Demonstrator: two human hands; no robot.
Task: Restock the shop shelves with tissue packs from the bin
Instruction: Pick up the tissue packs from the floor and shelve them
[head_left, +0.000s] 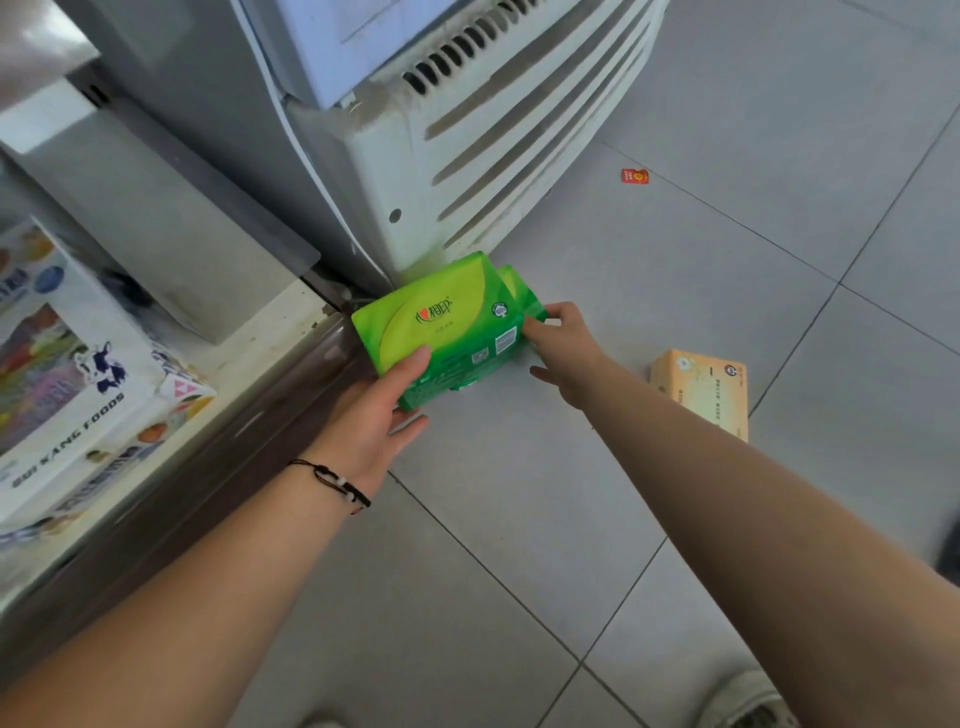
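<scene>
Both forearms extend toward 12 o'clock; left hand (374, 415) and right hand (563, 348) fingers clasp green tissue pack (441, 327) (carrying step). Next: find shelf space.

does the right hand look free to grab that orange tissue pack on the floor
Probably not right away: the right hand is pinching the end of the green tissue pack, which the left hand also holds. The orange tissue pack lies on bare floor beside the right forearm, unobstructed.
</scene>
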